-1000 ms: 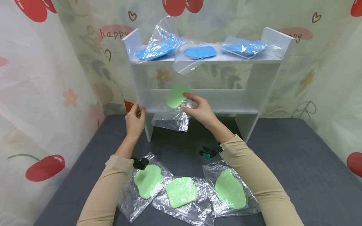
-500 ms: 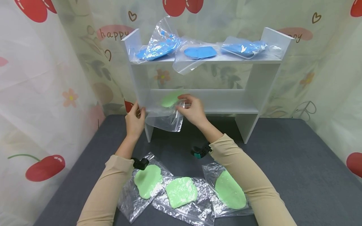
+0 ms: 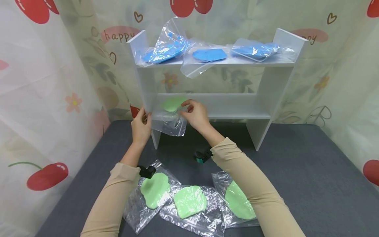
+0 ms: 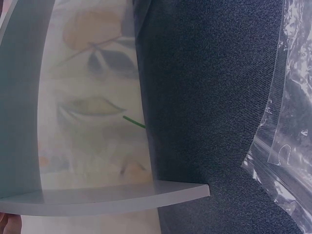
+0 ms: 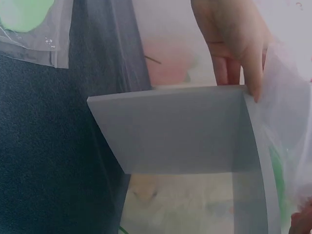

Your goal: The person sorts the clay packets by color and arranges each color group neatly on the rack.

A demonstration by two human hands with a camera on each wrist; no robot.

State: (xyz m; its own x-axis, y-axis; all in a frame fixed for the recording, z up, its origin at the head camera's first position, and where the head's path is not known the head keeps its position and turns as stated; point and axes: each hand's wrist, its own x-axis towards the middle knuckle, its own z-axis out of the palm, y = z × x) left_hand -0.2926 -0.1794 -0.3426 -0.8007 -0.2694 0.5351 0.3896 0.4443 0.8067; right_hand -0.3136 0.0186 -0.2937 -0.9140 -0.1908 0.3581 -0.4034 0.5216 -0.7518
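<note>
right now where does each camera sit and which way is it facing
Head: worn on the head, looks forward and down at the white two-tier shelf, grey table and bagged green pads; both hands and beige sleeves show.
Left wrist: on the left wrist, faces the shelf's side panel and table; only a sliver of skin shows.
Right wrist: on the right wrist, faces the same panel; left hand grips it.
Shared: all show the shelf; head and right wrist also show the left hand.

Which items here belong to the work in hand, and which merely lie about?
In hand: bagged green piece, pinched by right hand; white shelf, gripped by left hand.
Lying about: three green bags on the table; three blue bags on top; cherry-print curtain.
</note>
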